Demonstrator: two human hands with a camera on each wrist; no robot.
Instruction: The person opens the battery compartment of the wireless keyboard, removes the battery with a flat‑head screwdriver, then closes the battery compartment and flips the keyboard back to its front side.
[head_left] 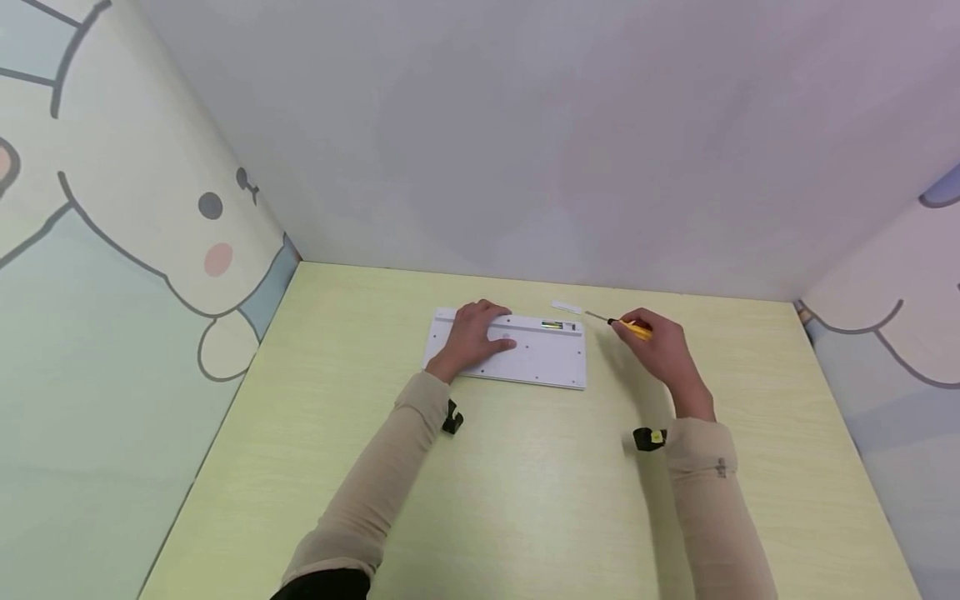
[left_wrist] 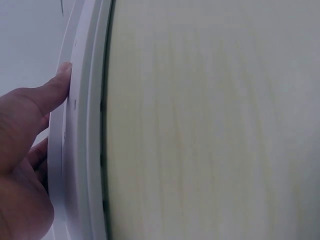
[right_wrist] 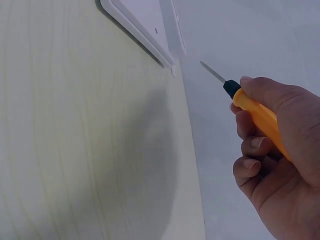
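Note:
A white keyboard (head_left: 540,358) lies face down on the table, its underside dotted with small screws. Near its far right corner the battery slot (head_left: 555,325) is uncovered, and a green-and-gold battery shows inside. My left hand (head_left: 471,335) rests on the keyboard's left half, thumb stretched across the underside and fingers towards the far edge. In my right hand (right_wrist: 280,130) I grip a screwdriver (right_wrist: 260,117) with a yellow handle, black collar and thin metal shaft. Just beyond the keyboard is a narrow white strip (head_left: 567,307), with the screwdriver tip right by its right end in the head view.
The pale wood-grain table (head_left: 525,500) meets a plain light wall (head_left: 525,167) close behind the keyboard. Side panels with cartoon drawings (head_left: 150,250) stand to the left and right. A black wrist camera (head_left: 649,439) sits below my right hand.

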